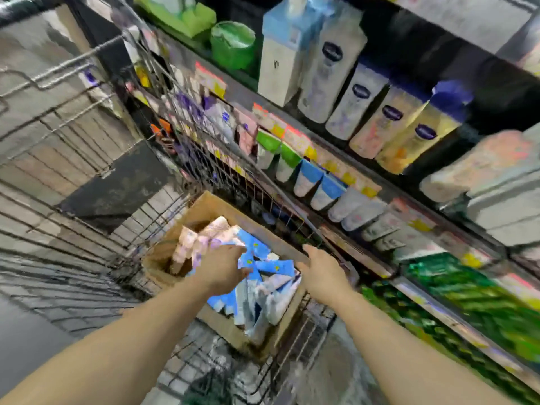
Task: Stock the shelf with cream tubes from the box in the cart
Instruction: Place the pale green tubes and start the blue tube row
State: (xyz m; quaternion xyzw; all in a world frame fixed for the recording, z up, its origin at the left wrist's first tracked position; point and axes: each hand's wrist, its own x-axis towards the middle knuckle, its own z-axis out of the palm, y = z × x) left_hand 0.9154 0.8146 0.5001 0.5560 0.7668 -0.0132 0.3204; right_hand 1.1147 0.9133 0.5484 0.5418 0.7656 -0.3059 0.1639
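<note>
both grips [225, 270] [320, 273] over carted box [204, 209]

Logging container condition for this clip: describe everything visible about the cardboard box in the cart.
The cardboard box is plain brown, open-topped, and sits tilted in the wire cart beside the shelf. It is crowded with blue-and-white and pale pink cream tubes lying jumbled. The left hand reaches among the tubes; the right hand hovers at its shelf-side rim, contact unclear through blur.
</note>
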